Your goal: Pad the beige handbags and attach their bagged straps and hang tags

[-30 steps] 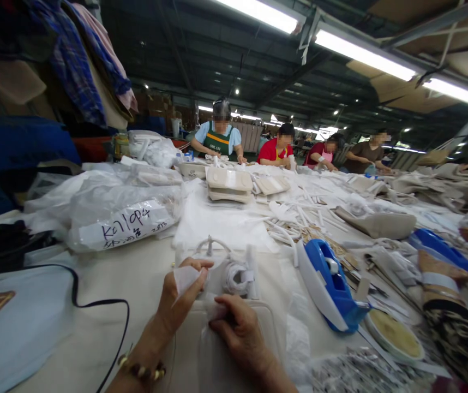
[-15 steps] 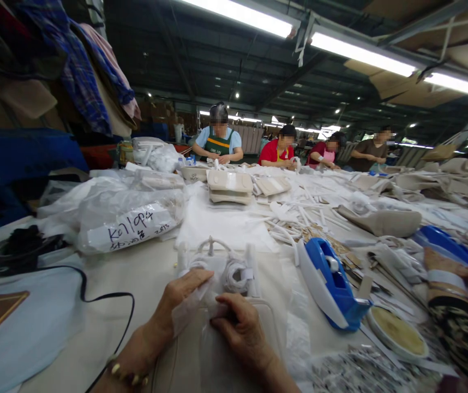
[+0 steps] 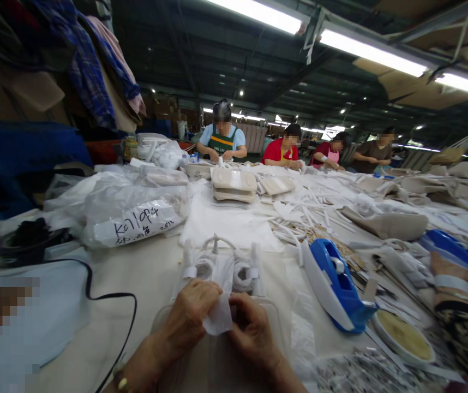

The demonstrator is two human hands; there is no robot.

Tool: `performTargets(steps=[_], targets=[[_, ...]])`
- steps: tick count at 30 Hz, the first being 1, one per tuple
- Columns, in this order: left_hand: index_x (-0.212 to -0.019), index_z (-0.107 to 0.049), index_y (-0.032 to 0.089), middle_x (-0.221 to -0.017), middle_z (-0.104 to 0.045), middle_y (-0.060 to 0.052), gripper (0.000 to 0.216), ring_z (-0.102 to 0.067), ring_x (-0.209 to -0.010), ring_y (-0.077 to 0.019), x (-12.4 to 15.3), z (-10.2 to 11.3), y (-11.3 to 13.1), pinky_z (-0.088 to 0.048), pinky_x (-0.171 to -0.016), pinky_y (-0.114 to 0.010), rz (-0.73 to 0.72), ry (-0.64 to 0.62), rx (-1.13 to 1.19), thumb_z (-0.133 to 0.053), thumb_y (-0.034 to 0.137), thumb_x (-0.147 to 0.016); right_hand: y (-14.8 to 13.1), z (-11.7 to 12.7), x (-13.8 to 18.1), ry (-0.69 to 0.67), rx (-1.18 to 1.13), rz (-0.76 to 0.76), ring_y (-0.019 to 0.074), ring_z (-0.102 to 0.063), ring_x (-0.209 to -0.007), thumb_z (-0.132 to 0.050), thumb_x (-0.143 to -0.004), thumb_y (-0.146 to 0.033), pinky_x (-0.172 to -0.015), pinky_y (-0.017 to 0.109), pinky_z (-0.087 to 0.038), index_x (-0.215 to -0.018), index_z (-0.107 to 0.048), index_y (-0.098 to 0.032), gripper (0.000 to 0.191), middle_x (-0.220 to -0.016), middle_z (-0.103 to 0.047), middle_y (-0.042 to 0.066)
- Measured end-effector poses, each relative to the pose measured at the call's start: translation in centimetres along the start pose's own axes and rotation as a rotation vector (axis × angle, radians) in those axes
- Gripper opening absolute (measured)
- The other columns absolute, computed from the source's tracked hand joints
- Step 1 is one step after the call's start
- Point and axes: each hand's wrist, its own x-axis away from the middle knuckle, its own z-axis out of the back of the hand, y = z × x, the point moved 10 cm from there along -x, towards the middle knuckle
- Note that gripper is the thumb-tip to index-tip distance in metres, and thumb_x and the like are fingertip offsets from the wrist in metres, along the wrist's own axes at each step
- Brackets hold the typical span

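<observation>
My left hand [image 3: 187, 316] and my right hand [image 3: 254, 330] meet low in the middle, both pinched on a small white sheet of thin paper [image 3: 219, 317] held between them. They rest on a pale cream bag [image 3: 217, 357] lying flat in clear plastic. Just beyond the fingers lie the bag's wrapped white handles and straps [image 3: 221, 265]. A beaded bracelet sits on my left wrist.
A blue tape dispenser [image 3: 336, 286] stands to the right, a round dish [image 3: 403, 337] beside it. A labelled plastic bag [image 3: 136, 215] lies at the left, with a black cable [image 3: 107, 297] near it. Stacked cream bags [image 3: 234, 185] sit further back. Several people work across the table.
My left hand came down from a raised pinch and moved right to meet the right hand. The white paper now sits folded between both hands.
</observation>
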Motion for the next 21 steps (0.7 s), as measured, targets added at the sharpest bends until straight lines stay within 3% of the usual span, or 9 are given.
performTargets(steps=[5, 8, 13, 17, 21], targets=[[-0.088, -0.056, 0.017, -0.075, -0.066, -0.004, 0.020, -0.065, -0.075, -0.0183, 2.7, -1.0, 1.0, -0.052, -0.069, -0.031, 0.037, 0.116, -0.096, -0.038, 0.008, -0.087, -0.2, 0.5, -0.1, 0.038, 0.006, 0.003, 0.0113, -0.053, -0.059, -0.051, -0.066, -0.015, -0.054, 0.021, -0.043, -0.083, -0.058, -0.018, 0.018, -0.069, -0.058, -0.001], [-0.091, -0.057, 0.016, -0.079, -0.068, -0.005, 0.021, -0.066, -0.080, -0.0186, 3.4, -1.4, 1.3, -0.053, -0.073, -0.031, 0.086, 0.134, -0.102, -0.038, 0.008, -0.087, -0.5, 0.4, -0.2, 0.021, 0.015, 0.001, 0.0103, -0.051, -0.055, -0.049, -0.066, -0.014, -0.050, 0.019, -0.042, -0.084, -0.057, -0.018, 0.020, -0.066, -0.056, -0.002], [-0.100, -0.058, 0.014, -0.087, -0.070, -0.007, 0.025, -0.066, -0.086, -0.0171, 4.2, -1.8, 1.4, -0.054, -0.077, -0.030, 0.050, 0.168, -0.070, -0.037, 0.008, -0.088, -1.9, 0.8, -0.2, 0.038, 0.066, 0.041, 0.0112, -0.056, -0.056, -0.049, -0.069, -0.011, -0.053, 0.020, -0.047, -0.089, -0.058, -0.020, 0.023, -0.067, -0.060, -0.001], [-0.090, -0.060, 0.015, -0.094, -0.070, -0.009, 0.028, -0.064, -0.098, -0.0186, 5.2, -2.6, 1.3, -0.051, -0.085, -0.034, 0.023, 0.200, -0.067, -0.033, 0.006, -0.088, -3.2, 2.2, 2.8, 0.104, 0.120, 0.144, 0.0165, -0.066, -0.071, -0.054, -0.076, -0.011, -0.064, 0.024, -0.055, -0.105, -0.058, -0.022, 0.031, -0.085, -0.069, 0.004], [-0.082, -0.059, 0.016, -0.093, -0.071, -0.009, 0.028, -0.064, -0.097, -0.0182, 5.1, -2.8, 1.8, -0.052, -0.085, -0.034, -0.021, 0.153, -0.097, -0.033, 0.008, -0.089, -2.7, 1.1, 7.8, -0.057, 0.202, 0.099, 0.0170, -0.067, -0.068, -0.062, -0.083, -0.021, -0.063, 0.025, -0.055, -0.103, -0.062, -0.032, 0.022, -0.079, -0.070, -0.001]])
